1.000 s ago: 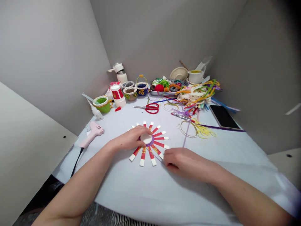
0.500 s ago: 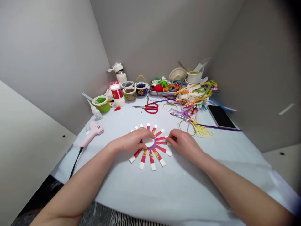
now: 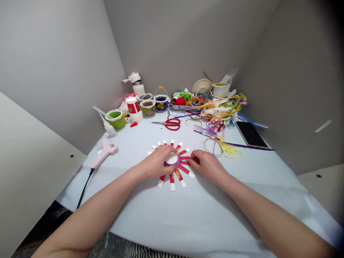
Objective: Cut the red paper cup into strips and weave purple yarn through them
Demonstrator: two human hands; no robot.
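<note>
A paper cup (image 3: 172,182) cut into red and white strips lies splayed like a sun on the table, its white round base facing up. Purple yarn (image 3: 176,163) circles that base. My left hand (image 3: 156,162) is closed around the base from the left, thumb at the near side and fingers at the far side, covering the left strips. Just right of the base, my right hand (image 3: 210,165) pinches the purple yarn's thin end over the right-hand strips; its fingertips are partly hidden.
Red-handled scissors (image 3: 172,124) lie beyond the cup. On the left rest a pink glue gun (image 3: 104,153) and a green basket (image 3: 116,120). Behind stand small baskets and a yarn tray (image 3: 185,107). Right are a pen (image 3: 205,134), yellow yarn (image 3: 231,148) and a phone (image 3: 251,134).
My left hand has shifted right and wraps further over the cup base. The strips have turned a little, and my right hand has come slightly closer to the base.
</note>
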